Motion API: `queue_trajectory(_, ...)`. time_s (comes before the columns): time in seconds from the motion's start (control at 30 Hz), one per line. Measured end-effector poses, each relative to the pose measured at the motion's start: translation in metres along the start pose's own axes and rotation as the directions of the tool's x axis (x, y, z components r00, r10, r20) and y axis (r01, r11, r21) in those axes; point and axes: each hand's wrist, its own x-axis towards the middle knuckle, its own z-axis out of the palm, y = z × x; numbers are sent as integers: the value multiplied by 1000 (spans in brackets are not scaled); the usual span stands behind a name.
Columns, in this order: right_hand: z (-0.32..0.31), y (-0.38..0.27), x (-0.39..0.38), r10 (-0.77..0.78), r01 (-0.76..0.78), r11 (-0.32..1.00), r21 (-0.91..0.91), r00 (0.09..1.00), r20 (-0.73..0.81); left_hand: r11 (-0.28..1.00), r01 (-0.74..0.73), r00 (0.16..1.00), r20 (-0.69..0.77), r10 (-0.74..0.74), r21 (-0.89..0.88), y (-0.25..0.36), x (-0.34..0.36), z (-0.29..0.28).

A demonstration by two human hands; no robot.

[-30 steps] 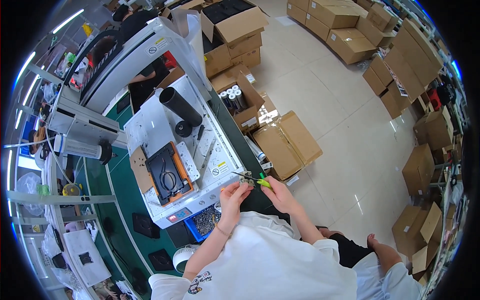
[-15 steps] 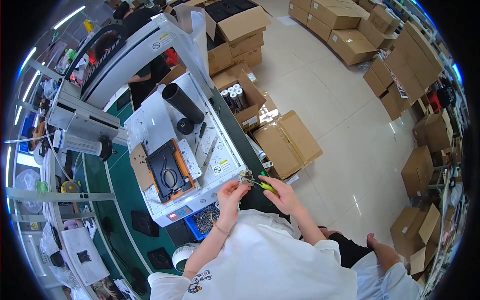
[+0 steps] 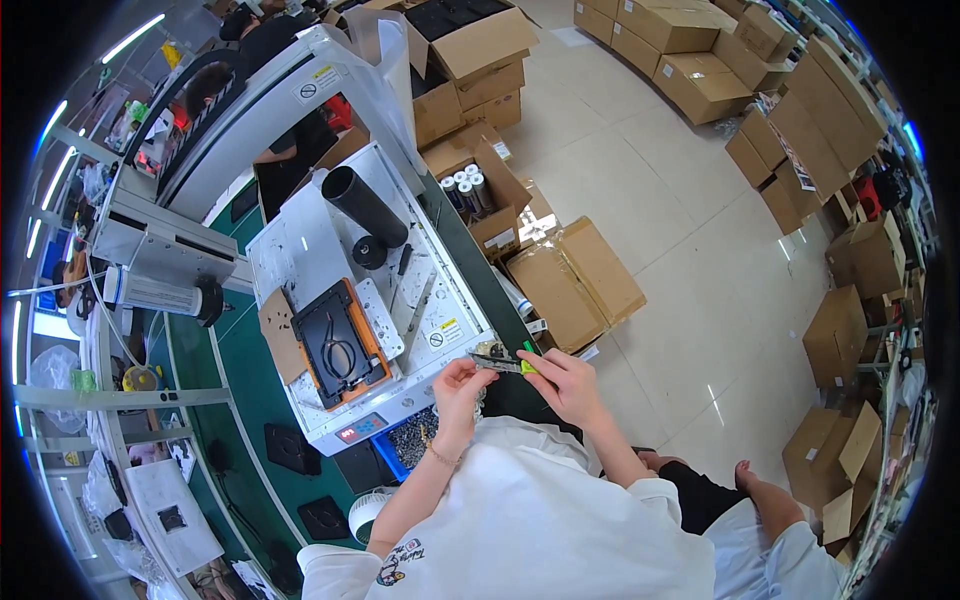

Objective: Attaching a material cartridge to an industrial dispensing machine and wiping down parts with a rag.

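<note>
My left hand (image 3: pixel 458 393) is closed, its fingertips pinched near the front corner of the white machine (image 3: pixel 420 385). What they pinch is too small to make out. A lime-green-handled tool (image 3: pixel 528 366) is gripped in my right hand (image 3: pixel 566 388). Its narrow dark end points left and reaches my left fingertips. Just beyond those fingertips sits a small pale, crumpled-looking piece (image 3: pixel 491 349); whether I hold it or it rests on something, I cannot tell.
On the machine's bed lie an orange-framed black tray (image 3: pixel 374 350) with a cable, a black tube (image 3: pixel 367 207) and a black round cap (image 3: pixel 370 252). Below it is a blue bin (image 3: pixel 388 459) of small metal parts. Cardboard boxes (image 3: pixel 577 273) stand right; another person (image 3: pixel 270 40) is far left.
My right hand has shifted slightly left and turned the lime-green-handled tool. More of its narrow dark end now shows beside my left fingertips. My left hand has barely moved.
</note>
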Motion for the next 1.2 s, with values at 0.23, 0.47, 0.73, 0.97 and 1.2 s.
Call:
queue_trajectory(0.23, 13, 1, 0, 77, -80, 996, -35, 992, -99, 998, 54, 998, -29, -54, -26, 4, 5, -2)
queue_trajectory(0.47, -1, 8, 3, 66, -48, 987, 152, 991, -116, 991, 101, 995, 21, -100, -90, 4, -4, -2)
queue_trajectory(0.73, 12, 4, -6, 24, -20, 996, 91, 999, -40, 999, 20, 1000, 17, -19, -43, 3, -5, 2)
queue_trajectory(0.97, 17, 6, -1, 41, -38, 999, 27, 994, -103, 989, 110, 994, -16, -112, -101, 10, 2, 5)
queue_trajectory(1.2, 21, 4, -1, 183, -141, 942, 304, 976, -114, 946, 225, 974, 39, -222, -232, 13, 4, 5)
